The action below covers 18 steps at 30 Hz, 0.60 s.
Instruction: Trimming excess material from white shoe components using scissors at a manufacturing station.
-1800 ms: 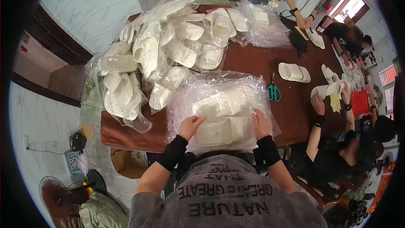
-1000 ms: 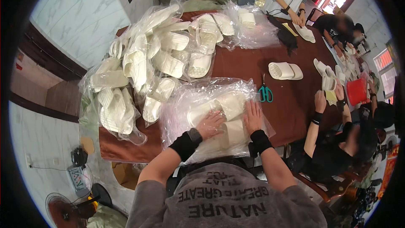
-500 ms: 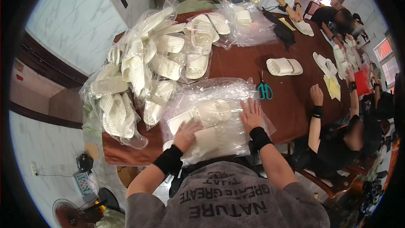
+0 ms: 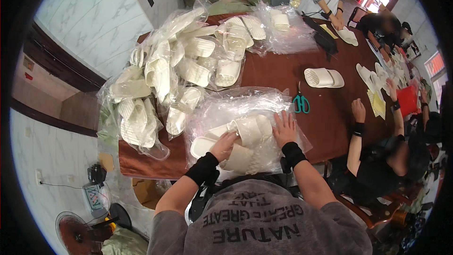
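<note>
Cream-white slippers [image 4: 250, 129] lie in front of me on a layer of clear plastic bags [image 4: 236, 99], partly overlapping one another. My left hand [image 4: 223, 147] is at the slippers' left side, its fingers bent and pressed together on a slipper near the straps. Part of that grip is hidden behind the hand. On the right, my right hand [image 4: 285, 130] rests palm down on the plastic beside the slippers, fingers spread. Both wrists wear black bands. Whether the slippers lie inside a bag or on top, I cannot tell.
Bagged slippers [image 4: 158, 71] are heaped at the left. Teal-handled scissors [image 4: 301, 104] lie beyond my right hand, with loose slippers [image 4: 324, 78] farther off. More bags [image 4: 288, 35] lie at the back of the brown-covered table [image 4: 273, 68]. Co-workers sit and stand around the right side.
The slippers have turned and shifted on the plastic, their straps now nearer the middle. My left hand has moved slightly up and right in the picture; my right hand stays flat on the plastic.
</note>
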Tool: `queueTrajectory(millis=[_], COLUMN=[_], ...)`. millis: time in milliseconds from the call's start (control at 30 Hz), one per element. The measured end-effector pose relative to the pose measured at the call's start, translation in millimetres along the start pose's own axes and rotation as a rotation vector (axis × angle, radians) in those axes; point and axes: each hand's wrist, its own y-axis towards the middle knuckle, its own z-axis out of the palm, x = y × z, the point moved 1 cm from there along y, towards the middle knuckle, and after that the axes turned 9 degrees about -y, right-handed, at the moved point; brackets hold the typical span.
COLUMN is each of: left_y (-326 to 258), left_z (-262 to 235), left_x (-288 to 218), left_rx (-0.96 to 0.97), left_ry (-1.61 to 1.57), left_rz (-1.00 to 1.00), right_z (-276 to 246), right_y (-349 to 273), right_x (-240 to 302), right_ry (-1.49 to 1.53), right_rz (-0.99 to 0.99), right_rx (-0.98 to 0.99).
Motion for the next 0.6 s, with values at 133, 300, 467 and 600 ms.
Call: queueTrajectory(millis=[133, 300, 467, 600], left_y=[13, -14, -77, -195], left_z=[17, 6, -52, -128], left_x=[-21, -16, -27, -17], left_rx=[0.150, -0.111, -0.213, -0.915], left_ry=[0.383, 0.318, 0.334, -0.482], left_rz=[-0.023, 0.008, 0.010, -0.510], right_z=[3, -1, 3, -4], right_y=[-3, -1, -2, 2], right_x=[-11, -1, -11, 7], right_ry=[-0.007, 0.042, 0.028, 0.029], right_rz=[0.040, 0.011, 0.039, 0.000], right_rx=[0.027, 0.005, 0.012, -0.009])
